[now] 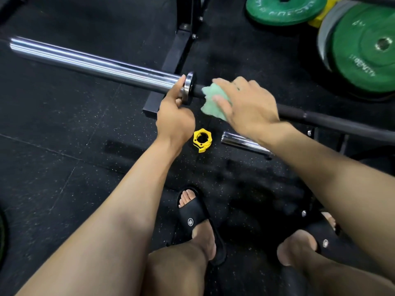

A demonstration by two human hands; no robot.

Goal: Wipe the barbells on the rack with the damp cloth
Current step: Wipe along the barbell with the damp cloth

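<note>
We see the barbell lying level, running from far left to near right: a bright chrome sleeve on the left, a collar at the middle, then a dark shaft to the right. Our pale green cloth is crumpled and wrapped over the dark shaft just right of the collar.

A yellow plastic barbell collar lies on the black speckled rubber floor; two green weight plates sit far right.
</note>
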